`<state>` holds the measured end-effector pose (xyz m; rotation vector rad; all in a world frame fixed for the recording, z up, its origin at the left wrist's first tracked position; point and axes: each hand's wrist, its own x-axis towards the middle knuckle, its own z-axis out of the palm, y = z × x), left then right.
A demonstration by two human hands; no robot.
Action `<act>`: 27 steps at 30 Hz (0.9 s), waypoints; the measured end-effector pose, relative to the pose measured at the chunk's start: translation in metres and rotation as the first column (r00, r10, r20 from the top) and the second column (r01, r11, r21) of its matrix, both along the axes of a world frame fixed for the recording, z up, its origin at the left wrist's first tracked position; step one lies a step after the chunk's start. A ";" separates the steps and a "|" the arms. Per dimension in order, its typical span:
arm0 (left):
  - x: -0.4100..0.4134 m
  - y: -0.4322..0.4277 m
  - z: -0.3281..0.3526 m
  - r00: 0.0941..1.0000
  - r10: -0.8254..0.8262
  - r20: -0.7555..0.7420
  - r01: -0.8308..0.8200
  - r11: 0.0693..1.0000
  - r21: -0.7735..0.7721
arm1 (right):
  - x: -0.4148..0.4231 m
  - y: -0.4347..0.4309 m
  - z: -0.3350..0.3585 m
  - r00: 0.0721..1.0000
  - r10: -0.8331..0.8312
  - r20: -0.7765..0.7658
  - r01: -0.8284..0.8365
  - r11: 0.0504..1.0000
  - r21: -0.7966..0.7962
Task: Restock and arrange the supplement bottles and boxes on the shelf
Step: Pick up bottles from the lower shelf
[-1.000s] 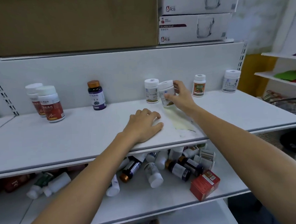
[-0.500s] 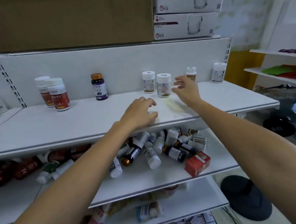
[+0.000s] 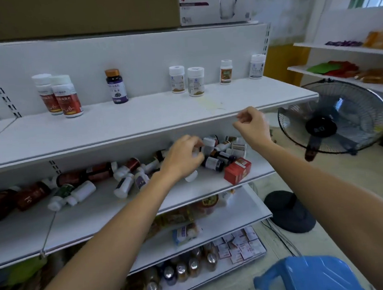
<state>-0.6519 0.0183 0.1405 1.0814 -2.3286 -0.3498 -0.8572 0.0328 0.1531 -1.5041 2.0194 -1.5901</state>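
Note:
On the upper shelf [image 3: 139,116] stand two red-label white bottles [image 3: 67,97], a dark bottle with an orange cap [image 3: 116,86], two white bottles [image 3: 196,81] side by side, a small orange-label bottle [image 3: 226,72] and one more white bottle [image 3: 257,67]. The shelf below [image 3: 104,208] holds several bottles lying in a heap and a red box [image 3: 237,170]. My left hand [image 3: 182,160] reaches into that heap, fingers curled over a white bottle [image 3: 191,176]. My right hand [image 3: 252,125] hovers in front of the upper shelf's edge, loosely curled and holding nothing.
A standing fan [image 3: 332,122] is on the floor to the right, and a blue plastic stool [image 3: 306,274] is at my feet. A cardboard carton [image 3: 77,13] and glassware boxes [image 3: 215,7] sit on top. The lowest shelves hold packets, jars and small boxes.
My right hand let go of the white bottle on the upper shelf and drew back below its edge. My left hand left the upper shelf and dropped into the bottle heap. The view tilted down.

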 end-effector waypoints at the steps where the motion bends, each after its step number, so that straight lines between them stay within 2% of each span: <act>1: -0.002 0.004 -0.010 1.000 -0.009 -0.006 0.009 1.000 0.019 | -0.003 0.007 -0.011 1.000 -0.012 -0.008 0.013 0.999 0.030; 4: -0.006 0.013 -0.043 0.999 -0.036 0.014 0.034 0.995 0.093 | -0.012 0.026 -0.043 1.000 -0.014 -0.017 0.016 0.990 0.142; 8: -0.002 0.005 -0.083 0.998 0.005 0.059 -0.015 0.985 0.174 | -0.026 0.030 -0.086 0.999 0.020 -0.026 -0.012 0.962 0.273; 15: -0.003 -0.035 -0.131 0.975 0.221 0.033 -0.222 0.939 0.263 | -0.053 -0.006 -0.132 0.994 0.088 -0.061 -0.059 0.928 0.369; 18: -0.010 -0.060 -0.146 0.949 0.315 0.033 -0.309 0.898 0.314 | -0.065 -0.031 -0.154 0.968 0.223 -0.111 -0.137 0.849 0.510; 20: -0.020 -0.076 -0.154 0.928 0.366 0.063 -0.363 0.861 0.357 | -0.077 -0.043 -0.170 0.910 0.347 -0.226 -0.149 0.783 0.604; 23: -0.039 -0.097 -0.168 0.900 0.416 0.131 -0.434 0.822 0.370 | -0.095 -0.055 -0.187 0.739 0.527 -0.420 -0.105 0.705 0.701; 25: -0.052 -0.107 -0.178 0.888 0.433 0.157 -0.460 0.825 0.327 | -0.104 -0.062 -0.193 0.598 0.580 -0.553 -0.026 0.704 0.710; 27: -0.063 -0.118 -0.187 0.862 0.476 0.175 -0.507 0.806 0.306 | -0.110 -0.069 -0.195 0.519 0.593 -0.615 -0.019 0.727 0.686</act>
